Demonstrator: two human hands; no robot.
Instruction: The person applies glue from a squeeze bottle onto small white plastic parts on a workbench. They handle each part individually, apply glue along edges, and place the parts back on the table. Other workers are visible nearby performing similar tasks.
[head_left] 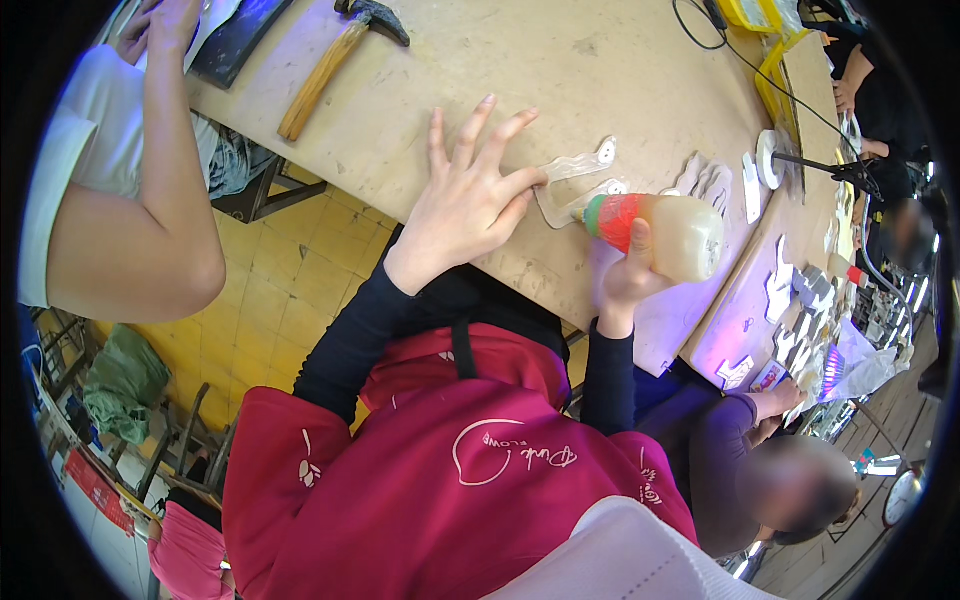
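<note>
Tabletop (600, 70) edge is running diagonally just near your wrists, and bare wood is lying open to the far side of your hands, up to the hammer (335, 62) at the far left. To the right the room is tightening: cut-out white pieces (790, 290) are crowding that end, and another person's hand (785, 400) is working there.

Your left hand (470, 205) is lying flat with fingers spread wide, its fingertips pressing on a clear flat plastic piece (575, 185) on the table. Your right hand (625, 275) is clamping around a glue bottle (665, 232) lying tilted, its orange nozzle end touching that plastic piece.

Your right palm is hiding behind the bottle. A second person's arm (150, 200) is cutting in at the left, and the far-right bench is too blurred for you to read.
</note>
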